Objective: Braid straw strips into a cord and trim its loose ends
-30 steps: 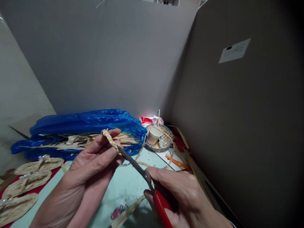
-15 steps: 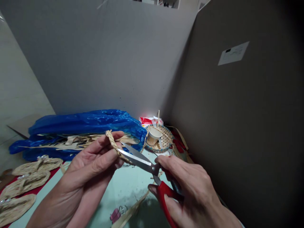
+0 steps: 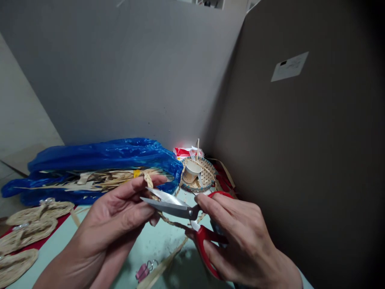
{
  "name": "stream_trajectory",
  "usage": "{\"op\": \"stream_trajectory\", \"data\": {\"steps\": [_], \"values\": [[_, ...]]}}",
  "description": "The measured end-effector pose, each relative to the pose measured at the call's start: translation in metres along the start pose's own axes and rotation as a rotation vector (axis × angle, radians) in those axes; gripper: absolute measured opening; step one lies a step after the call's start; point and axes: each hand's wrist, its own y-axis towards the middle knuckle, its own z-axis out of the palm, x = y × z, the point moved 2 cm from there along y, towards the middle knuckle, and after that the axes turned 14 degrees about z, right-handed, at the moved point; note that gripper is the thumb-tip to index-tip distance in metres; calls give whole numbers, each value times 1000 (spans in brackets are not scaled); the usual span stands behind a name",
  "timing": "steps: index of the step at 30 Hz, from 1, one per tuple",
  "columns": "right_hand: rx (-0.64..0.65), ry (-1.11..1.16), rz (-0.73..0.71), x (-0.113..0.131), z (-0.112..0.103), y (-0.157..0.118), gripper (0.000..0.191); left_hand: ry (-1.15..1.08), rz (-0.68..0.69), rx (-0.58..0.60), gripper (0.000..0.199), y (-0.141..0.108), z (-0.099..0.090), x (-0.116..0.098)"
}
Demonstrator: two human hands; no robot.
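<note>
Holding a straw braid (image 3: pixel 148 180) pinched in left hand (image 3: pixel 116 224), up over the table (image 3: pixel 158 243), and gripping red-handled scissors (image 3: pixel 191 213) with right hand (image 3: pixel 240 226). Looks already plaited along what shows, not yet snipped through. Keeping blades parted beside it; can't tell if touching.

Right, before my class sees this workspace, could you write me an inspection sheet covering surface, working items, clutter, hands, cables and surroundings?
Surface: pale green table, dark specks and smudges near the middle.
Working items: braided cord; red-handled scissors, blades apart at the cord, contact unclear.
Clutter: blue plastic bag with dry strips; woven sandals at left; shallow basket with paper cup; pink clip.
Hands: left grip pinches the cord; right grip holds the scissors' handles.
Cables: nothing seen.
Surroundings: grey panels behind and at right; white label on the right one.
</note>
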Motion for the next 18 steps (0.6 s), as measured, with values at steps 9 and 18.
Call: {"op": "stream_trajectory", "data": {"steps": [9,18], "values": [[8,2,-32,2,-5,1,39,58,67,6,42,-1,3,-3],[93,94,-11,1,-5,-2,31,49,98,24,41,6,17,-8]]}}
